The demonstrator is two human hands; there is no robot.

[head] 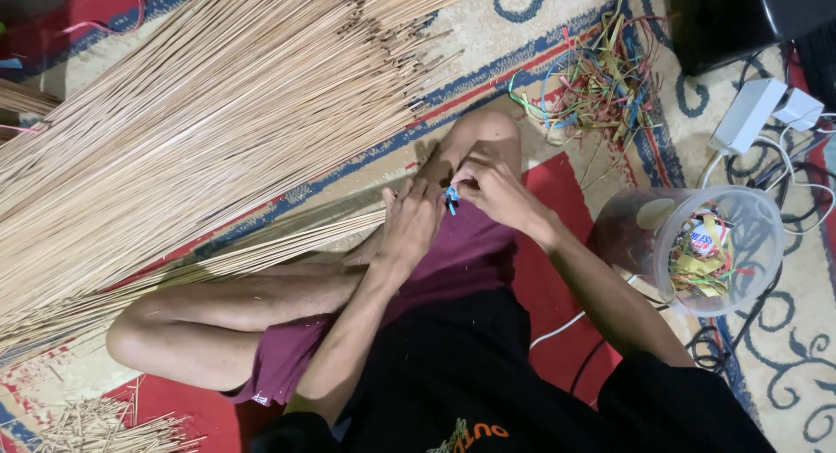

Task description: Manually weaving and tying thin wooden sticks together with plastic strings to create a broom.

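Both hands [409, 222] [496, 192] pinch a blue strip [452, 197] – sticks [200, 131] left (jar [697, 248] right).

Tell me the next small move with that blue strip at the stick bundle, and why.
Probably draw the blue strip tight: both the left hand and right hand pinch it at the end of the thin stick bundle, and its loose end sticks out between them.

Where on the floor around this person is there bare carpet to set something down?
Bare red carpet lies between the right hand and the clear plastic jar. Crowded: the heap of thin tan sticks, the tangle of coloured strips, the white adapter and cables.
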